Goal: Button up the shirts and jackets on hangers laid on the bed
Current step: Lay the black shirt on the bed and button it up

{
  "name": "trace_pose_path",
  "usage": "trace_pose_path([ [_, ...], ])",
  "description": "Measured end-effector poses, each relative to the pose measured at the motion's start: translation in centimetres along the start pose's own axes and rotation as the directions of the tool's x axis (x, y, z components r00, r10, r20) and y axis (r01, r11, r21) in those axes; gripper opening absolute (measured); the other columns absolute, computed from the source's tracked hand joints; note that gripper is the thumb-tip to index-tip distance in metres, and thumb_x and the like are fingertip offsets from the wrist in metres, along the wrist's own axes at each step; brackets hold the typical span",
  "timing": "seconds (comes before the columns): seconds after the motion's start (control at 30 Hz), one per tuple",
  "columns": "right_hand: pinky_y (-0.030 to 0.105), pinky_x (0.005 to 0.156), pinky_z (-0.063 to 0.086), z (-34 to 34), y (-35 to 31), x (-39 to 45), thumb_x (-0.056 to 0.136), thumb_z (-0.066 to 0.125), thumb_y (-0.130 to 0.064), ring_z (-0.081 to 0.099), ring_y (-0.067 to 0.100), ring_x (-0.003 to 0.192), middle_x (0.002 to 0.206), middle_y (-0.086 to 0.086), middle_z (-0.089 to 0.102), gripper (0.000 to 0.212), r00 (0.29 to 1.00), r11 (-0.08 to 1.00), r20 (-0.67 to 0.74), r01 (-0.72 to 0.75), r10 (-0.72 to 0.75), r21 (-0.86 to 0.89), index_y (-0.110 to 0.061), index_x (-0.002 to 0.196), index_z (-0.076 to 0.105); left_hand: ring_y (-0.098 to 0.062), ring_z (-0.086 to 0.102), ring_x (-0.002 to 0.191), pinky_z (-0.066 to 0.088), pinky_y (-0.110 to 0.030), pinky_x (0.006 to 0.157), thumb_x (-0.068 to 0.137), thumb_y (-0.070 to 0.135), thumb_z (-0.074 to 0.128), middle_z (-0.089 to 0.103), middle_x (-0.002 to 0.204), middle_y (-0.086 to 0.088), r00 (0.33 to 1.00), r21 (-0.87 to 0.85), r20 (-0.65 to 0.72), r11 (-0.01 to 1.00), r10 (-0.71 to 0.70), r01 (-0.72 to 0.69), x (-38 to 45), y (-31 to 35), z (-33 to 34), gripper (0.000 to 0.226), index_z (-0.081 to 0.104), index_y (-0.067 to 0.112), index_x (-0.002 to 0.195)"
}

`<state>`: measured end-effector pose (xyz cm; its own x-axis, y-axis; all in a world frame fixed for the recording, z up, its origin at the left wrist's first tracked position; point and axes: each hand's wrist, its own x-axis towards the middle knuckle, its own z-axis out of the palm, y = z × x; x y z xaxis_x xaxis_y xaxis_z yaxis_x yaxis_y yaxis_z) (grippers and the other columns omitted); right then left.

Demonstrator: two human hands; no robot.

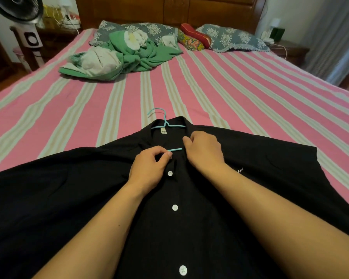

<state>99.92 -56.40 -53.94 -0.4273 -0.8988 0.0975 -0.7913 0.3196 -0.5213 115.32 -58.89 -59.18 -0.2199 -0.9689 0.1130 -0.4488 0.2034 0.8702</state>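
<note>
A black short-sleeved shirt lies flat on the bed, collar away from me, on a turquoise hanger whose hook points up the bed. Three white buttons run down its closed front. My left hand pinches the left placket edge just above the top fastened button, fingers curled. On the right side of the neckline my right hand grips the other placket edge. Between the two hands a short piece of the hanger's bar shows in the open neck.
The bed has a pink striped sheet. A crumpled green and white blanket lies at the upper left, with patterned pillows and a red bolster along the wooden headboard. A standing fan is off the bed's left side.
</note>
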Motion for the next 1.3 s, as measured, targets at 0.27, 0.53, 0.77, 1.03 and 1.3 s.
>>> trace_pose_path([
  [0.27,0.032,0.060,0.060,0.4,0.6,-0.9,0.084,0.074,-0.009,0.072,0.018,0.057,0.093,0.007,0.067,0.025,0.936,0.721,0.070,-0.312,0.345,0.619,-0.023,0.092,0.055,-0.001,0.065,0.085,0.055,-0.039,0.084,0.095,0.038,0.064,0.071,0.084,0.021,1.000,0.001,0.006,1.000,0.006,-0.006,-0.1,-0.1,-0.2,0.014,0.072,0.036,0.084],
  [0.53,0.026,0.061,0.051,0.7,2.0,-2.4,0.081,0.074,0.007,0.063,0.015,0.066,0.082,0.007,0.063,0.028,0.925,0.383,0.351,-0.379,0.143,0.843,-0.010,0.100,0.061,-0.002,0.062,0.072,0.047,-0.024,0.069,0.098,0.038,0.062,0.070,0.078,0.010,0.994,-0.026,0.108,0.999,-0.016,0.019,0.4,0.7,-0.5,0.021,0.072,0.025,0.084],
  [0.77,0.034,0.078,0.058,1.5,1.3,-3.1,0.080,0.075,0.009,0.065,0.019,0.071,0.074,0.005,0.061,0.032,0.948,0.472,0.301,-0.314,0.105,0.824,-0.009,0.101,0.059,-0.004,0.055,0.065,0.038,-0.022,0.061,0.098,0.034,0.063,0.065,0.071,0.008,0.986,-0.005,0.164,0.999,-0.039,0.041,0.5,2.0,-0.4,0.022,0.068,0.020,0.083],
  [1.03,0.017,0.061,0.051,2.0,1.1,-3.7,0.074,0.083,0.004,0.065,0.009,0.064,0.077,0.004,0.066,0.032,0.970,0.556,0.203,-0.241,0.131,0.796,-0.012,0.095,0.064,-0.011,0.046,0.059,0.038,-0.030,0.061,0.098,0.031,0.063,0.054,0.064,0.003,0.980,-0.090,0.177,0.990,-0.088,0.105,0.4,2.2,-0.5,0.027,0.064,0.011,0.081],
  [1.3,0.033,0.079,0.060,1.2,1.4,-3.5,0.082,0.074,0.007,0.069,0.019,0.074,0.073,0.008,0.071,0.020,0.954,0.440,0.293,-0.290,0.062,0.850,-0.005,0.096,0.067,-0.010,0.043,0.056,0.035,-0.030,0.060,0.100,0.033,0.060,0.048,0.056,0.011,0.974,-0.068,0.187,0.988,-0.126,0.141,0.4,2.6,-0.7,0.031,0.059,0.020,0.072],
])
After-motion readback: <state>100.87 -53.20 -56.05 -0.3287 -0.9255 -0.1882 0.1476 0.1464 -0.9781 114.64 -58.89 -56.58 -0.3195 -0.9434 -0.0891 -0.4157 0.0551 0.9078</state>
